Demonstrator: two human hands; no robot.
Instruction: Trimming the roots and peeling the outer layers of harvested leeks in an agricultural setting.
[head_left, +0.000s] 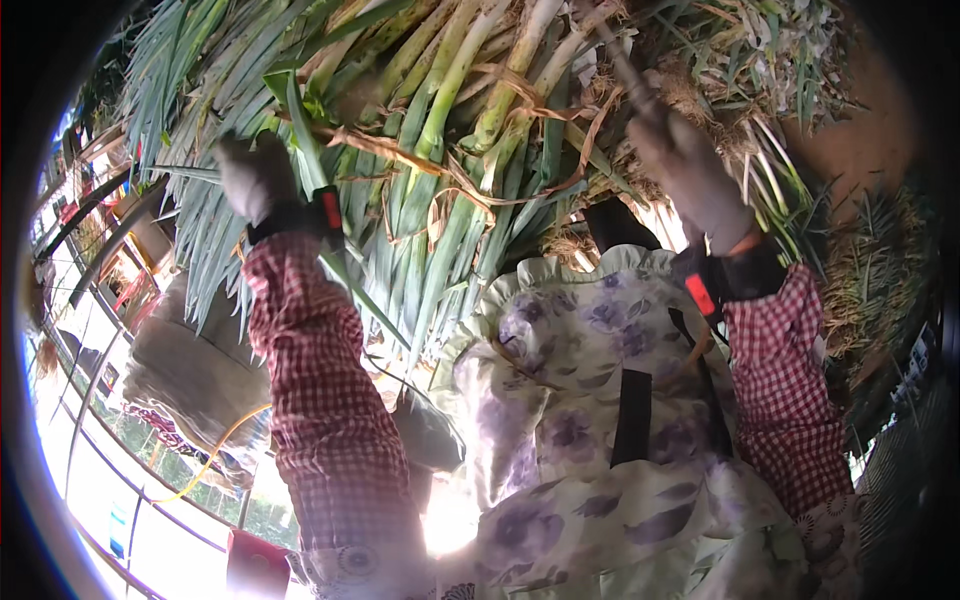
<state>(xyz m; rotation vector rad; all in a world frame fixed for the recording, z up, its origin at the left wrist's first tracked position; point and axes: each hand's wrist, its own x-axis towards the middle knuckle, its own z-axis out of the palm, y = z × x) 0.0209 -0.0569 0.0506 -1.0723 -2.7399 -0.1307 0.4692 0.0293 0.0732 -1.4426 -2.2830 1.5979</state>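
Note:
A thick heap of leek-like green onions lies before me, with long green leaves and pale stalks, some leaves dried brown. My left hand, in a pale glove, is over the leaves on the left side. A broad green leaf rises beside it; whether the fingers hold anything is hidden. On the right, my gloved right hand is blurred and closed around a slim, long tool. That tool points up and away, over the root ends of the stalks, and its tip is unclear.
Trimmed roots and scraps are piled at the upper right, beside bare brown soil. A few thin onions lie past my right wrist. A grey cloth bundle and wire mesh stand at the left. My flowered apron covers my lap.

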